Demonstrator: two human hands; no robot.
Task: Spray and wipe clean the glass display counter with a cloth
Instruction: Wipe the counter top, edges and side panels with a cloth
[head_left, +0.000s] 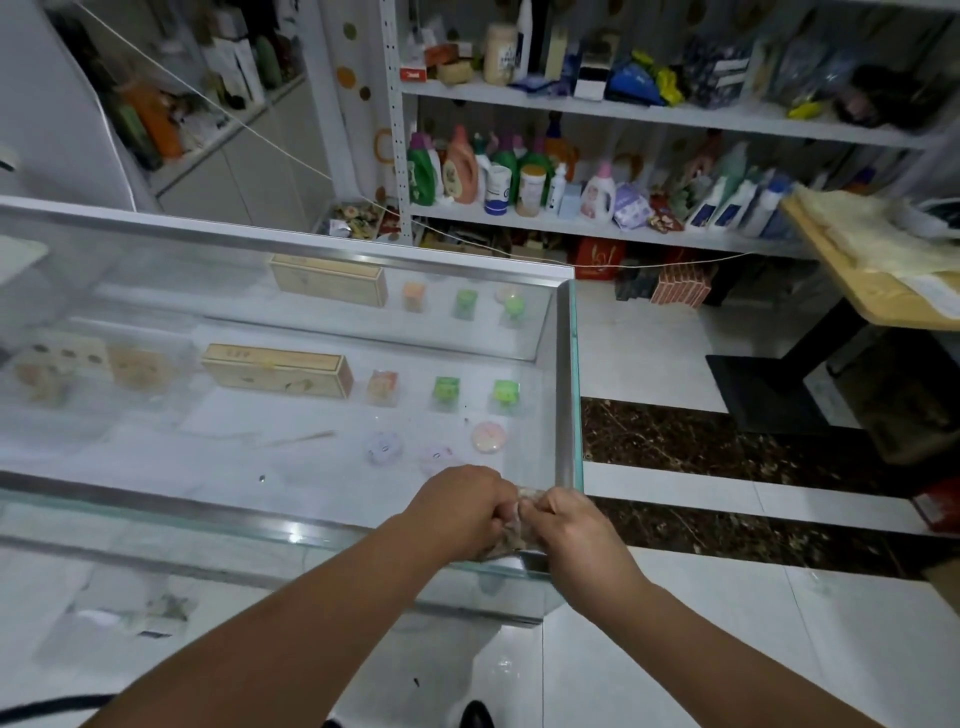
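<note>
the glass display desk (156, 457) fills the left side, with boxes (275, 371) under its top. at its near right corner the left hand (460, 506) and right hand (563, 525) meet, both clenched on a small brownish cloth (511, 540); it seems to rest on the glass edge, mostly hidden between them.

The cloth (511, 540) is mostly hidden between the left hand (457, 506) and right hand (569, 525); the worktop (156, 457) is cut off at its left end.
</note>
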